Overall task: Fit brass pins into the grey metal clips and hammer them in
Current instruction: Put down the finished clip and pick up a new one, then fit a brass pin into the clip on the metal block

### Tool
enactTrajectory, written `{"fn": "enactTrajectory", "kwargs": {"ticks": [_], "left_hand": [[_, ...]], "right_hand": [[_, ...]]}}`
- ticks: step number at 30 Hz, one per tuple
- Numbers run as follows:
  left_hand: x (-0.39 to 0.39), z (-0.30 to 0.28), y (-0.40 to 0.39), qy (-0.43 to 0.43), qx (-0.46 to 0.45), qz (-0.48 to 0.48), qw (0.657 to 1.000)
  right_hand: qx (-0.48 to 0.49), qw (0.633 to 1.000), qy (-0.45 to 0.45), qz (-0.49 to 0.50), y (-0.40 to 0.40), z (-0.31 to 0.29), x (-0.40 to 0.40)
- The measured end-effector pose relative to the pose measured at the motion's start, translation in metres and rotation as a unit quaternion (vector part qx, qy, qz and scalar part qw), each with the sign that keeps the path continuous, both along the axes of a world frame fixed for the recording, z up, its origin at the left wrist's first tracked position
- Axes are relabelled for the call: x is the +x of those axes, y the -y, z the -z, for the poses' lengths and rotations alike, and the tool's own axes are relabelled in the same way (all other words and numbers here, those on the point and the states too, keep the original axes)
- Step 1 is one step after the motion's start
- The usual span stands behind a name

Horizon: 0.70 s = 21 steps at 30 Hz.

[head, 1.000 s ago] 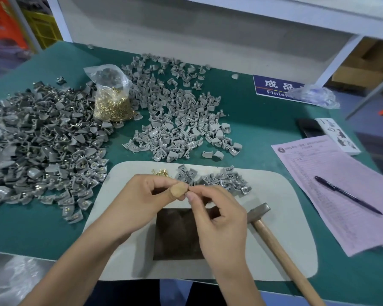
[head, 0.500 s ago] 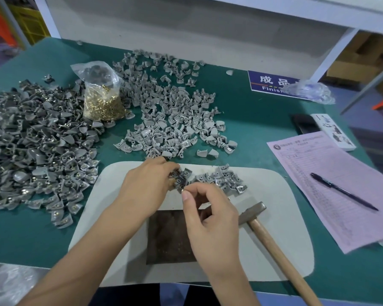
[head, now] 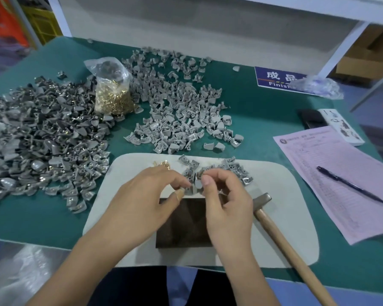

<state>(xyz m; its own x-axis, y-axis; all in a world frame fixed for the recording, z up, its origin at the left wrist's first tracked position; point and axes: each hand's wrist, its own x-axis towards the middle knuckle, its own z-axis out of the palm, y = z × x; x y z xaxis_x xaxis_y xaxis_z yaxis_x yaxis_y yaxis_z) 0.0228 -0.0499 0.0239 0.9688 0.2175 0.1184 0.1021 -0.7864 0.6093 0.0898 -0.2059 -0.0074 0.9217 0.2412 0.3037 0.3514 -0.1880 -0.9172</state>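
Hammer lies at our pad's right edge; both left hand and right hand pinch one grey clip; plastic bag holds brass pins.

Block centered on mat, hammer just right of it, clips and loose pins behind on mat, pin bag further back-left, paper with pen right.

hammer handle cut off below
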Motion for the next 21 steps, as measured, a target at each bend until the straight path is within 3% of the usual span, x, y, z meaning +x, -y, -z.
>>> {"fn": "enactTrajectory", "kwargs": {"ticks": [3,7,14,17,21], "left_hand": [[-0.021,0.0,0.009,-0.032,-0.008,0.025,0.999],[-0.032,0.009,0.019,-0.052,0.01,0.033,0.998],[-0.036,0.02,0.021,-0.018,-0.047,0.01,0.999],[-0.037,0.024,0.021,0.003,-0.058,0.001,0.998],[-0.037,0.029,0.021,0.023,-0.091,-0.008,0.996]], "right_hand": [[-0.041,0.999,0.02,-0.027,0.018,-0.009,-0.007],[-0.194,0.972,0.047,-0.127,0.038,-0.012,-0.02],[-0.343,0.925,0.09,-0.137,0.032,-0.029,-0.031],[-0.414,0.889,0.139,-0.142,0.027,-0.04,-0.032],[-0.533,0.814,0.191,-0.131,0.012,-0.057,-0.039]]}}
